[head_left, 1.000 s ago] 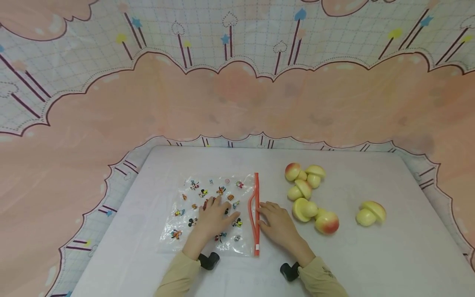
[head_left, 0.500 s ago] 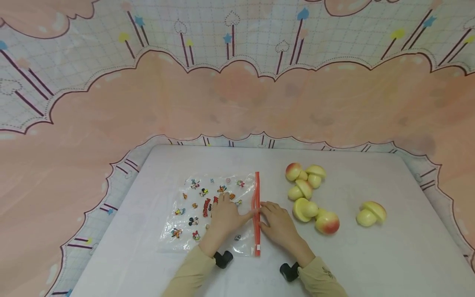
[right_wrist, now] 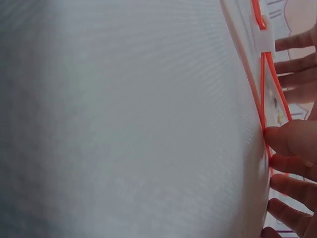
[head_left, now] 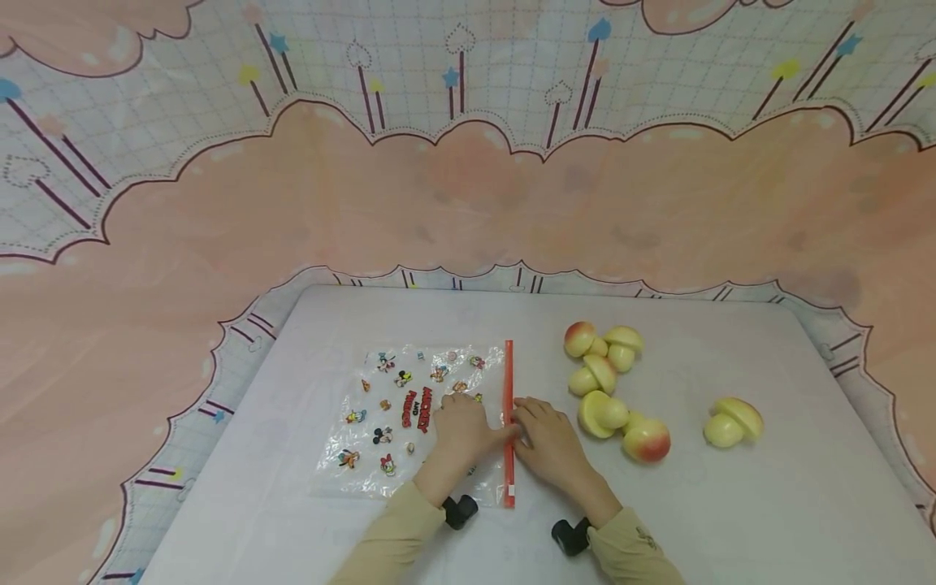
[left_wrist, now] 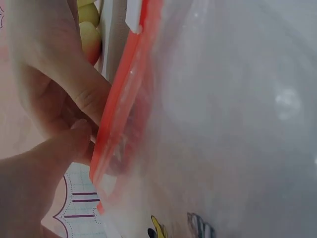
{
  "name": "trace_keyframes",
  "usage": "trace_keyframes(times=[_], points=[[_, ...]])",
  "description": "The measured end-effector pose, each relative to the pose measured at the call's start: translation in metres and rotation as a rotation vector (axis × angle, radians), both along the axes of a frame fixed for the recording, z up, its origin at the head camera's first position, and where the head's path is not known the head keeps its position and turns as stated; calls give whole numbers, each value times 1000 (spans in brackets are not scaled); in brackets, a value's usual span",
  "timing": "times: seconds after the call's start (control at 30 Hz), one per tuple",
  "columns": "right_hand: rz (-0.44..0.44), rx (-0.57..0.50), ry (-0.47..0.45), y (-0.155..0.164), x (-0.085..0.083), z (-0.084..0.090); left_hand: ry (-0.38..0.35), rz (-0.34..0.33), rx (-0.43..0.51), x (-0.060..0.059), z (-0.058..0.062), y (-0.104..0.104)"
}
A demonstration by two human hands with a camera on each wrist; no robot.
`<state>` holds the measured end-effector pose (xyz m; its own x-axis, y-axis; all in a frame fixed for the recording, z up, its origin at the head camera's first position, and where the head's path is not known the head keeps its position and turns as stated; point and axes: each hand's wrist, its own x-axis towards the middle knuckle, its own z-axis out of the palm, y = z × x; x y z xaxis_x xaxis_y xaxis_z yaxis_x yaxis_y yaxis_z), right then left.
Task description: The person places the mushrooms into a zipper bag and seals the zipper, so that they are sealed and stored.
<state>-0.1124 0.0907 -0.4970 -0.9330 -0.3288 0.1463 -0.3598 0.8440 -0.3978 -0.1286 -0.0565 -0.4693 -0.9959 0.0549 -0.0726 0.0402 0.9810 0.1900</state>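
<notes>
A clear zip bag (head_left: 344,483) printed with cartoon figures lies flat on the table. Along its right side runs a red zip strip (head_left: 509,366), with a white slider (head_left: 510,490) at the near end. The left hand (head_left: 461,435) rests on the bag, its thumb stretched across the strip. From the other side, the right hand (head_left: 552,443) touches the strip with its fingertips. In the right wrist view, two red strips (right_wrist: 277,77) spread apart from the slider. Both thumbs meet the zip edge in the left wrist view, where the left fingertips are hidden.
Several yellow mushroom-shaped pieces with reddish caps (head_left: 647,439) form a cluster right of the bag. A single mushroom-shaped piece (head_left: 734,422) lies farther right. A patterned cloth (head_left: 468,203) hangs behind the white table (head_left: 731,520).
The left hand has slid right across the bag, bringing its thumb over the red strip. The strip's bowed inner edge now lies against the outer one. The right hand has barely moved.
</notes>
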Motion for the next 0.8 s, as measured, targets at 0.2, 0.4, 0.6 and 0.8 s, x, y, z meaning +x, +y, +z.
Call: trace_keyframes(times=[0.2, 0.4, 0.6, 0.8], points=[[-2, -24, 2, 0, -1, 0, 19, 14, -60, 1, 2, 7], [-2, -19, -4, 0, -1, -1, 34, -41, 26, 1, 3, 2], [2, -20, 3, 0, -1, -1, 56, -183, 100, 0, 0, -7], [7, -11, 0, 0, -2, -2, 79, -340, 72, -1, 5, -15]])
